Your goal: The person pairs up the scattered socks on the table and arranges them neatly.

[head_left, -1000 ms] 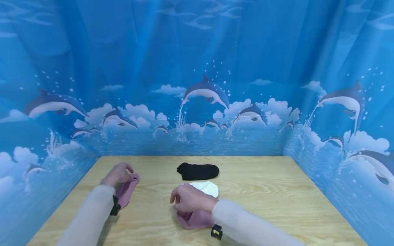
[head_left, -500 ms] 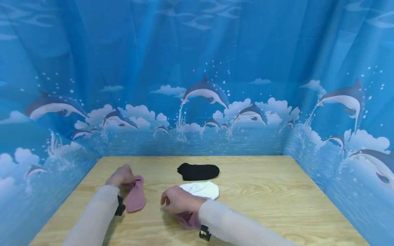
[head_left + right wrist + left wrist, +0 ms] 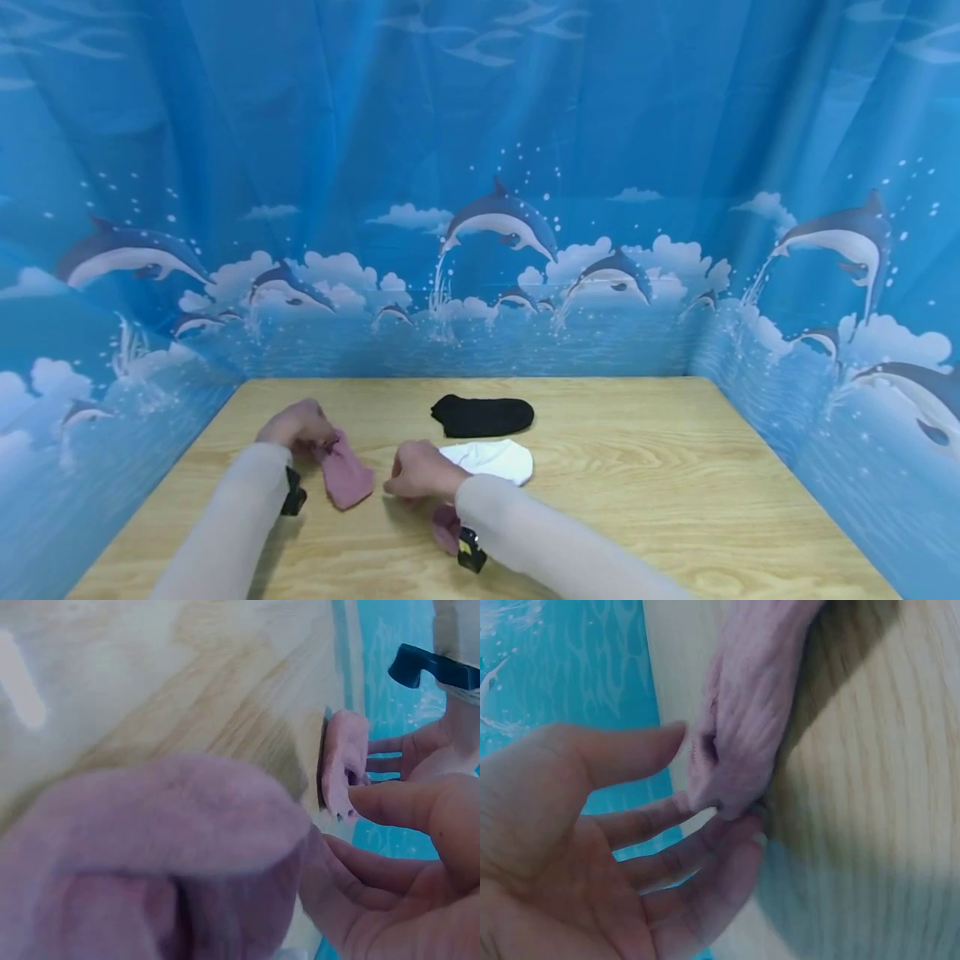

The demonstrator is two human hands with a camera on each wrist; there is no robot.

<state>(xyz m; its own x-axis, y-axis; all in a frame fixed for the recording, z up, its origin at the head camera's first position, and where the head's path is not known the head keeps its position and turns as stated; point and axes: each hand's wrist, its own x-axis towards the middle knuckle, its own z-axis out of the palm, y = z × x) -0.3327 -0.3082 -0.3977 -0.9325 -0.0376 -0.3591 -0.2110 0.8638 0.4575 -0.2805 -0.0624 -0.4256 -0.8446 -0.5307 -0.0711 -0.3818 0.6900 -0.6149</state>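
My left hand (image 3: pixel 300 423) is at the table's left, fingertips at the opening end of a pink sock (image 3: pixel 348 477). In the left wrist view its fingers (image 3: pixel 735 862) touch and reach under that end, with the thumb beside it and a gap between. My right hand (image 3: pixel 422 471) hovers near the table's middle, fingers loosely bent, thumb apart from them, holding nothing. A second pink sock (image 3: pixel 446 529) lies below my right wrist, partly hidden by the forearm; it looms large in the right wrist view. The first sock is to the left of my right fingertips.
A black sock (image 3: pixel 483 417) lies flat at the back of the wooden table (image 3: pixel 637 475). In front of it is a white sock (image 3: pixel 495 461), partly covered by my right hand. A blue dolphin-print curtain (image 3: pixel 360 167) encloses the table's back and sides.
The left pink sock has swung round, its toe now pointing toward the right front. My right hand has moved left, off the second pink sock; my left hand has shifted slightly right.
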